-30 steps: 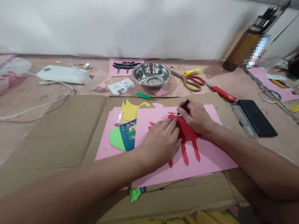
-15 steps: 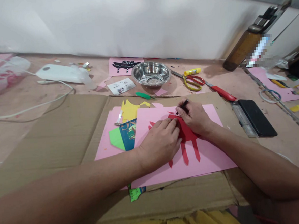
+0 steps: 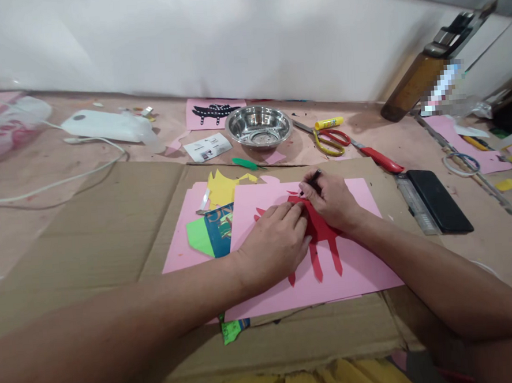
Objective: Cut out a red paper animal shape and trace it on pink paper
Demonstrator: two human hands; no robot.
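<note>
A red paper cutout [image 3: 324,239] with long strips lies on a pink sheet [image 3: 360,266] spread over flattened cardboard [image 3: 102,235]. My left hand [image 3: 274,245] lies flat on the cutout, fingers stretched out and pressing it down. My right hand [image 3: 332,201] is closed round a black pen [image 3: 311,182], its tip touching the cutout's upper edge. Much of the cutout is hidden under both hands.
Yellow, green and blue paper scraps [image 3: 214,223] poke out left of the pink sheet. Behind stand a steel bowl [image 3: 258,126], scissors [image 3: 331,140], a glue stick [image 3: 329,123], a red-handled cutter [image 3: 378,158], a black phone [image 3: 441,201] and a white device [image 3: 104,127] with a cable.
My right hand and the pen have crept slightly left along the cutout's top edge. My left hand has stayed put.
</note>
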